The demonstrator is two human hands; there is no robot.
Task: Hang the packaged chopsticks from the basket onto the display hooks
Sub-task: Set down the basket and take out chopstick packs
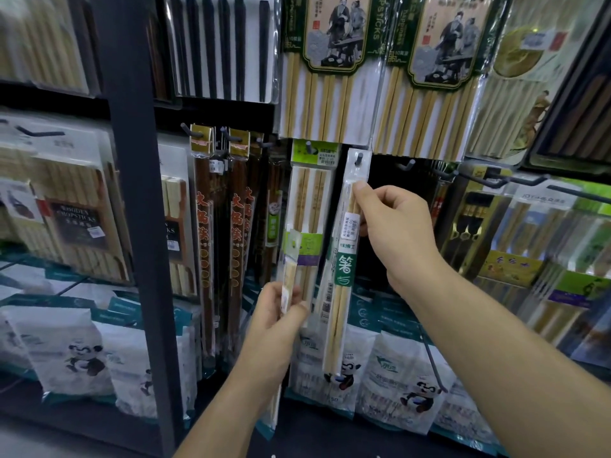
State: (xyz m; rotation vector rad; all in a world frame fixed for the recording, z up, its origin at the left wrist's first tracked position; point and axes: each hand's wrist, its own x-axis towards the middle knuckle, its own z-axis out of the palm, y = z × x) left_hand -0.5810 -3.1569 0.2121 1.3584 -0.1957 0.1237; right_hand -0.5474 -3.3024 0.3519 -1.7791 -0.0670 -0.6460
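Mid-hang. Pinched pack [345, 269] near its top with right hand [393, 223], hole seemingly on the hook [358, 157]. Gripped spare pack [290, 269] lower left in left hand [277, 312]. Probably needed sliding back, then releasing.

A dark pack label [78, 223] reads "WOODEN CHOPSTICKS".

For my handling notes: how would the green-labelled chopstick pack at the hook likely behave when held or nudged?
Probably stiff along its length: the green-labelled chopstick pack runs straight though the right hand pinches only its upper part. Likely light, apt to swing from the hook. Its glossy sleeve may slip.
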